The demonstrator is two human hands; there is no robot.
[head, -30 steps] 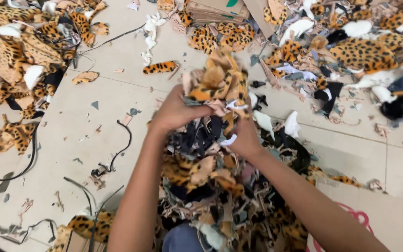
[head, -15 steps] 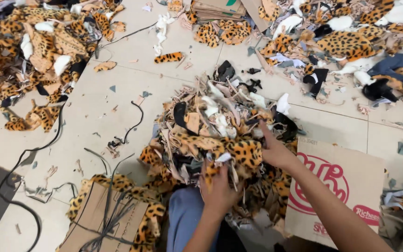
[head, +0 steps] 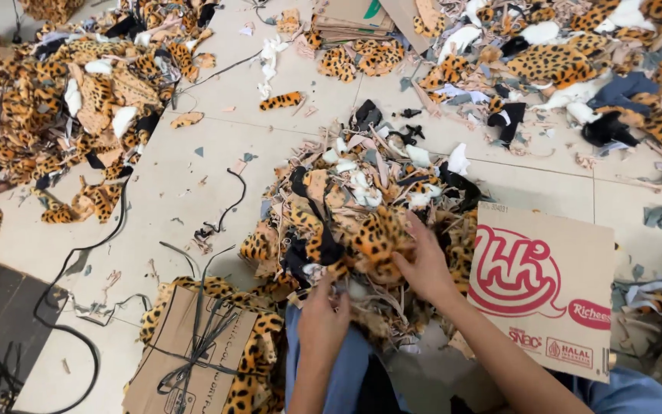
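While both hands dig in the scrap pile [head: 362,207], left hand [head: 322,322] pinching trimmings, right hand [head: 425,264] clamped on a leopard-print piece [head: 377,239], I judge sorting underway; next, lift it clear.

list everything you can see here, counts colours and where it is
central heap of fabric scraps: one, leopard-print, beige, white and black, on the floor under both hands
left heap of leopard-print scraps: one, orange-brown with white bits, upper left
right spread of leopard-print scraps: one, with white, black and grey-blue pieces, upper right
printed cardboard sheet: one, tan with red print, flat on the floor right of the central heap
tied cardboard bundle: one, brown, bound with dark cord, leopard fabric around it, lower left
black cords: several, trailing across the floor at left
tiled floor: pale beige, dotted with small offcuts
left hand: at the heap's near edge, touching scraps
right hand: gripping a leopard-print scrap
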